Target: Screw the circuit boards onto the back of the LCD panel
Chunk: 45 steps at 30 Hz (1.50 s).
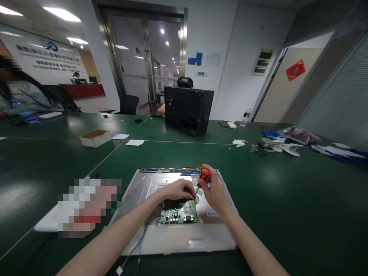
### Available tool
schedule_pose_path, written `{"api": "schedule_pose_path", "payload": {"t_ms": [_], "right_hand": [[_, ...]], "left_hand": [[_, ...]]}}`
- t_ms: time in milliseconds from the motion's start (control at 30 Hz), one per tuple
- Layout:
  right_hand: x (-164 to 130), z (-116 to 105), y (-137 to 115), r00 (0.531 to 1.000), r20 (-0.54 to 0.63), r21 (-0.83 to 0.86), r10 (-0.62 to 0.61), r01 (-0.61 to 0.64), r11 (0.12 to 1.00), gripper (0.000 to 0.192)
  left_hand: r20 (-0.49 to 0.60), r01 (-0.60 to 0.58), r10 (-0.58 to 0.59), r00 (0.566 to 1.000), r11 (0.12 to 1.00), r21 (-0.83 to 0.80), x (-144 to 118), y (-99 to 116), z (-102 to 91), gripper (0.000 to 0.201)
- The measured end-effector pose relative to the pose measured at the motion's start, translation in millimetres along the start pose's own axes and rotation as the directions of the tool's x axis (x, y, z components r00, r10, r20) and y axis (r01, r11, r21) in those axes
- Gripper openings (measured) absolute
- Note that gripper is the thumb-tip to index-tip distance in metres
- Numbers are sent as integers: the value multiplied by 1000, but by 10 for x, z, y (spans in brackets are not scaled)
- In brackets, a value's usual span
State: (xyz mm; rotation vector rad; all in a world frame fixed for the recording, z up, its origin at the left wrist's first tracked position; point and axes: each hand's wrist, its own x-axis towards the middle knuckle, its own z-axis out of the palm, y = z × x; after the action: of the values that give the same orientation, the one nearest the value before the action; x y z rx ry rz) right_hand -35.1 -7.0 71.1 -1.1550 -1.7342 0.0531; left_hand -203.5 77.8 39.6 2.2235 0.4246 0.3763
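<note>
Right hand (pixel 214 190) grips an orange screwdriver (pixel 202 179) — left hand (pixel 180 189) pinches its tip over the circuit board (pixel 179 212).

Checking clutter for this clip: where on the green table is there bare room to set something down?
Bare green table lies right of the metal panel, and between the panel and the black case. It is crowded at the circuit board, where left hand and right hand hold the screwdriver.

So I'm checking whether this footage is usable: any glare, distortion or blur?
Head view: ceiling lights glare on the green table; wide-angle lens bends the door frames; pixelated patch left of the metal panel; hands and screwdriver fairly sharp.
</note>
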Motion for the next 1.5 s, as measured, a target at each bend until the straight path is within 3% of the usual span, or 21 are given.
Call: {"api": "schedule_pose_path", "payload": {"t_ms": [300, 633, 1500], "right_hand": [[34, 24, -13, 1000, 11, -11, 26, -26, 1000, 39], [75, -8, -72, 997, 75, -60, -12, 17, 998, 36], [25, -8, -54, 997, 48, -109, -57, 62, 992, 38]], "left_hand": [[3, 44, -44, 999, 999, 1, -2, -11, 8, 11], [1, 9, -9, 1000, 1000, -10, -7, -48, 7, 11], [-9, -5, 4, 1000, 1000, -20, -12, 35, -21, 11]]}}
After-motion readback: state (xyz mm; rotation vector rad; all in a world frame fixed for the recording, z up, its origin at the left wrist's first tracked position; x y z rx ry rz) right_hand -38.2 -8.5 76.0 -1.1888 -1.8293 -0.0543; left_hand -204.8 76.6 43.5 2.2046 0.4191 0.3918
